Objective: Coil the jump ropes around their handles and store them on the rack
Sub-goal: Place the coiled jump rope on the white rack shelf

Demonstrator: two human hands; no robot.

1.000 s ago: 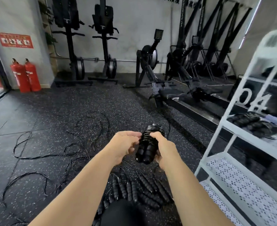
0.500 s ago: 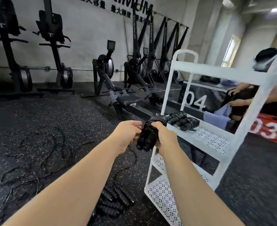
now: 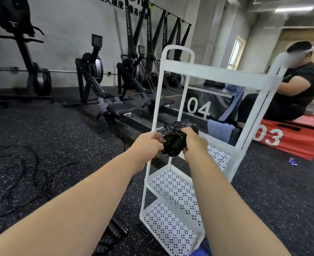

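i hold the coiled jump rope (image 3: 173,143) clamped between my left hand (image 3: 148,143) and right hand (image 3: 194,140), fingers curled round it so the coil stays tight, at the white rack (image 3: 215,75) middle shelf.

1 white rack (image 3: 172,93), 3 shelves showing. 1 coiled rope (image 3: 173,143) held in 2 hands: left (image 3: 146,145), right (image 3: 194,140). 2 numbered boxes far right: black (image 3: 209,106), red (image 3: 289,137).
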